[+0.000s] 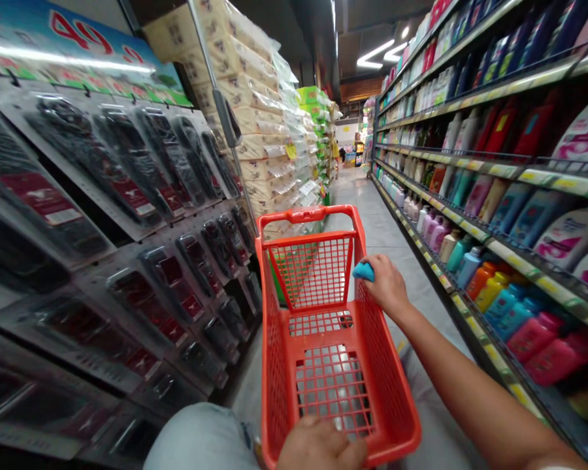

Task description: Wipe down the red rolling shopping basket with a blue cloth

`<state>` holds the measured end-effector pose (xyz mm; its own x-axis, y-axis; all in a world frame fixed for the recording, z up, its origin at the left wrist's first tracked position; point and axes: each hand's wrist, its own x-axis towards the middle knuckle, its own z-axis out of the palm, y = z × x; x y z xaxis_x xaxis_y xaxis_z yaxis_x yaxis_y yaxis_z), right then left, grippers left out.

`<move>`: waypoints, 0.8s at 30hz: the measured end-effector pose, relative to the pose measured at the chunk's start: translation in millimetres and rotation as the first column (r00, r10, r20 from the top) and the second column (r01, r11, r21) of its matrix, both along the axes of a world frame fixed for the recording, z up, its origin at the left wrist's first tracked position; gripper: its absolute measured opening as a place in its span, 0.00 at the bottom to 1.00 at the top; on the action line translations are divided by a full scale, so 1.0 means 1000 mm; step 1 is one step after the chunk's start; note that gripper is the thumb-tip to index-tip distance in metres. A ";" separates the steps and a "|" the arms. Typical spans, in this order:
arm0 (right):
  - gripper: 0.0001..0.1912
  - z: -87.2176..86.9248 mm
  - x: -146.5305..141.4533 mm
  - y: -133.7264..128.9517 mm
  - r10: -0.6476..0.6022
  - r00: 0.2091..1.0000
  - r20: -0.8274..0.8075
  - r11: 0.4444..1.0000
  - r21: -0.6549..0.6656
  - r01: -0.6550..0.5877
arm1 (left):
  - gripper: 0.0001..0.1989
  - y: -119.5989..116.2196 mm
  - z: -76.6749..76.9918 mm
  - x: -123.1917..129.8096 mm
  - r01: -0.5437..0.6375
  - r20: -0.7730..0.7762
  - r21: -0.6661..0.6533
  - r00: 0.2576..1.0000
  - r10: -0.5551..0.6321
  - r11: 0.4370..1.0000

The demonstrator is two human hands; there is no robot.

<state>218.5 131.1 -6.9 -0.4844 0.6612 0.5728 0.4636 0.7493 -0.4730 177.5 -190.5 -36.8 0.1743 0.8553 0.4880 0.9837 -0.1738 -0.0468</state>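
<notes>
A red plastic shopping basket with grid walls and a grid floor stands in front of me, its raised handle at the far end. Nothing lies inside it. My right hand is closed around a blue cloth, pressing it against the right-hand rim near the far end. Only a small bunched part of the cloth shows. At the bottom edge of the picture my left hand is curled over the basket's near rim; its fingertips are partly hidden.
Shelves of shampoo and other bottles line the right side. On the left hangs a rack of black packaged goods, with stacked wrapped packs beyond. A tiled aisle runs ahead. My knee is beside the basket.
</notes>
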 end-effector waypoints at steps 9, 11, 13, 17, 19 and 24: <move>0.16 0.028 0.020 -0.003 0.131 0.895 0.427 0.969 0.136 -0.206 | 0.18 0.047 0.059 -0.163 -0.535 0.642 0.094 0.677 0.360 0.839; 0.15 0.038 0.017 -0.003 0.163 0.882 0.442 0.961 0.131 -0.244 | 0.25 0.067 0.053 -0.188 -0.572 0.724 0.086 0.598 0.344 0.816; 0.14 0.052 0.009 -0.001 0.194 0.903 0.383 0.957 0.130 -0.260 | 0.32 0.084 0.048 -0.206 -0.578 0.764 0.091 0.563 0.316 0.811; 0.21 0.082 -0.027 0.011 0.162 0.966 0.201 0.958 0.204 -0.203 | 0.41 0.103 0.039 -0.225 -0.557 0.862 0.077 0.454 0.226 0.827; 0.25 0.091 -0.054 0.017 0.085 0.973 0.215 0.966 0.221 -0.134 | 0.42 0.107 0.033 -0.228 -0.529 0.904 0.070 0.393 0.170 0.846; 0.17 0.089 -0.126 0.005 -0.065 0.886 0.459 0.996 0.087 0.028 | 0.35 0.108 0.018 -0.224 -0.509 0.964 0.063 0.254 0.080 0.859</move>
